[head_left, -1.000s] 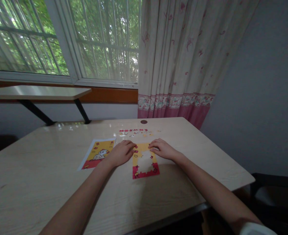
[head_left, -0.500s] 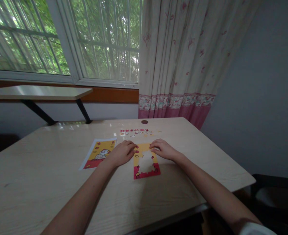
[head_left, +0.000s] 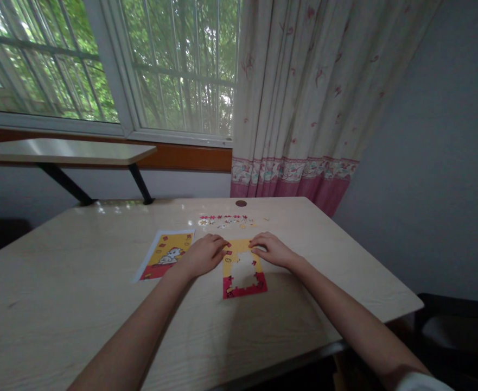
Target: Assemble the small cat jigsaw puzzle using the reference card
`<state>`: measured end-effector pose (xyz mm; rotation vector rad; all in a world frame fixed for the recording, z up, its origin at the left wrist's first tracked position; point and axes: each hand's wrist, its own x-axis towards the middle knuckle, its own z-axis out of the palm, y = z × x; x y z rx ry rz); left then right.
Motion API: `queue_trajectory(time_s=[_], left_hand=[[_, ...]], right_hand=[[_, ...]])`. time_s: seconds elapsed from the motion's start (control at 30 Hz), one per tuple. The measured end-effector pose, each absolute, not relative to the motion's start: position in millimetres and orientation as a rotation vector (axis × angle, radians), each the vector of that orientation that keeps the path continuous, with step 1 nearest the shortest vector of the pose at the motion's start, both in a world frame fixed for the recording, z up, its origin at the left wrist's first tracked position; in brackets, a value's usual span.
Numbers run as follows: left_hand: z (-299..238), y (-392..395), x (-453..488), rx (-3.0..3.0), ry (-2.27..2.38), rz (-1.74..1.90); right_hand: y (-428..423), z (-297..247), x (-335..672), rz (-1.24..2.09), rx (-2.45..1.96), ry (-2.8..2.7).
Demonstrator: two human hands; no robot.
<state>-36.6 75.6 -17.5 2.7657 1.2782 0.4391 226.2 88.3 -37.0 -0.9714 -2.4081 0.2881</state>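
Honestly, the jigsaw [head_left: 245, 292] looks fragile to me: a yellow and red border around a ragged gap of bare wood, lying flat on the table [head_left: 336, 271] between the two hands. With nothing filling the middle, I'd guess a firm push inward from either side could buckle it or spring its joints.

The left hand [head_left: 206, 254] is at the upper left corner and the right hand [head_left: 272, 250] at the upper right, both with fingers curled and only a narrow space between thumb and fingers. From where I stand I cannot tell whether either one pinches a piece. Uneven pressure there might skew that top edge.

Just left, a printed sheet [head_left: 169, 254] with a white animal lies partly behind the left hand and forearm; a careless elbow or sleeve might drag it askew.

Beyond the border, loose pieces [head_left: 222, 217] lie in rough rows, small and light enough, I'd think, for a hasty reach to scatter. Farther back are a dark disc [head_left: 241, 203] and the curtain [head_left: 295, 108].
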Motion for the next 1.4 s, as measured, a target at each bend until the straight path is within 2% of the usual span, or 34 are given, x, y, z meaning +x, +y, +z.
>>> queue_trajectory(time_s=[0.37, 0.57, 0.87, 1.13, 1.4], left_hand=[[-19, 75, -35, 2.777, 1.267, 0.455], [-18, 74, -35, 2.782, 1.254, 0.462], [-17, 74, -35, 2.767, 1.276, 0.446], [-19, 75, -35, 2.773, 1.277, 0.451], [-19, 75, -35, 2.794, 1.289, 0.445]], right_hand=[[93, -34, 229, 0.304, -0.987, -2.413], [121, -38, 234, 0.095, -1.235, -2.372], [126, -35, 238, -0.019, -1.423, -2.385], [129, -27, 243, 0.335, -1.567, -2.175], [130, -29, 251, 0.451, -1.557, -2.133]])
